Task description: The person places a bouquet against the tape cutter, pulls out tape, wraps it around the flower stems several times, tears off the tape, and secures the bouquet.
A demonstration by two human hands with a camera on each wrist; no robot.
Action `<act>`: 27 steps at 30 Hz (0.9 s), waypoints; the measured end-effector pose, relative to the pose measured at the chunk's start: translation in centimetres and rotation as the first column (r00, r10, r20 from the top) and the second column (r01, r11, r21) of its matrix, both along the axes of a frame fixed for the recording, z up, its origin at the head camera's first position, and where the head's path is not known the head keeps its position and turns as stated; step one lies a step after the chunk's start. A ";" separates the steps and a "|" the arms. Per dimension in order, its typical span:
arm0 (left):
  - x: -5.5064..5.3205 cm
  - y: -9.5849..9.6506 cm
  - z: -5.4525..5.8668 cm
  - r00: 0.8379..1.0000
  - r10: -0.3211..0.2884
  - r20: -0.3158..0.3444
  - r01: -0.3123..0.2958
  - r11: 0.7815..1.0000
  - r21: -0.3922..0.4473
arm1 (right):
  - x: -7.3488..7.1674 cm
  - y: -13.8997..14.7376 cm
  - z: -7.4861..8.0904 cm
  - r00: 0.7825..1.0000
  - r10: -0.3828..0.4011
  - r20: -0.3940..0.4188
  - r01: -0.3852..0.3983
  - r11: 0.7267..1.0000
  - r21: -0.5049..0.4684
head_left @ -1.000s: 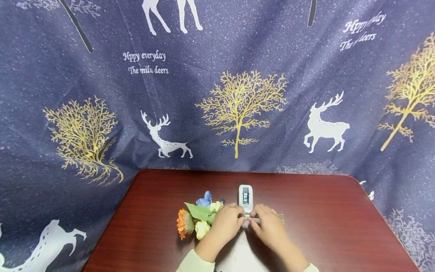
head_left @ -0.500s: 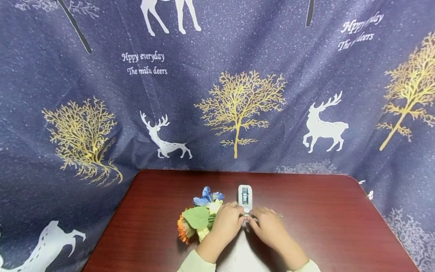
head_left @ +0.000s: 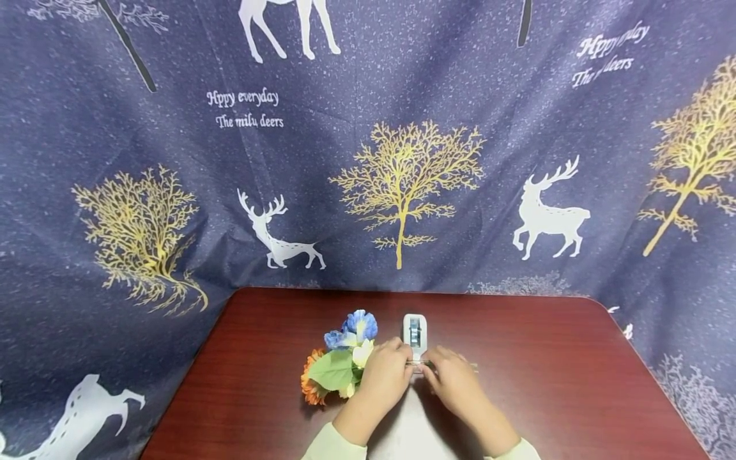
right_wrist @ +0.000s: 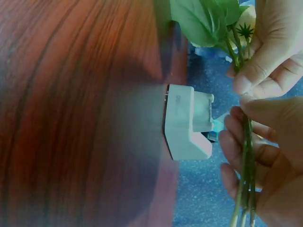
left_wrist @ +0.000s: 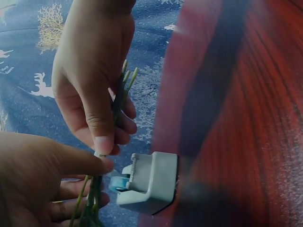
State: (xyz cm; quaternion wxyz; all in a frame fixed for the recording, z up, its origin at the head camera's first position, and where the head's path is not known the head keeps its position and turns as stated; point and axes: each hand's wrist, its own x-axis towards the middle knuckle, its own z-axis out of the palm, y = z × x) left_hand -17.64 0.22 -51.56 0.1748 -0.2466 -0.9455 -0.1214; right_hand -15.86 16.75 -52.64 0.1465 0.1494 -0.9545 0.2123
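Pinching the flower stems point(right_wrist: 246, 161) just nearside of the tape dispenser point(right_wrist: 180, 125), left hand point(head_left: 386, 372) and right hand point(head_left: 458, 379) sit close together; uneven pressure (several stems, all slim) could make the bunch roll and splay.

The blue flowers point(head_left: 368, 324) have white patches; the other blooms are an orange flower point(head_left: 313, 390) and a pale yellow flower point(head_left: 362, 353). The leaf point(head_left: 331, 370) and stems point(right_wrist: 247, 156) are green. The tape dispenser point(head_left: 415, 318) is whitish, its roll point(left_wrist: 119, 183) light blue. Dark grain streaks the red-brown tabletop point(head_left: 546, 370). White-speckled dark blue cloth point(head_left: 305, 160) carries golden trees, white deer and white lettering. The sleeves point(head_left: 336, 445) are pale yellow-green.
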 end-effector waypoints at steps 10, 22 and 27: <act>-0.1 -0.1 1.5 1.000 -0.020 0.017 0.020 1.000 -0.010 | -0.3 0.0 -0.3 0.992 0.014 -0.122 -0.012 1.000 0.014; 0.2 0.1 2.4 0.997 0.028 0.066 -0.021 0.994 -0.109 | -0.8 0.3 -1.1 0.961 0.071 -0.267 -0.065 0.997 0.035; 0.1 -0.2 2.7 0.998 0.040 0.049 -0.031 0.985 -0.170 | -1.1 0.5 -1.3 0.944 0.088 -0.318 -0.076 0.996 0.051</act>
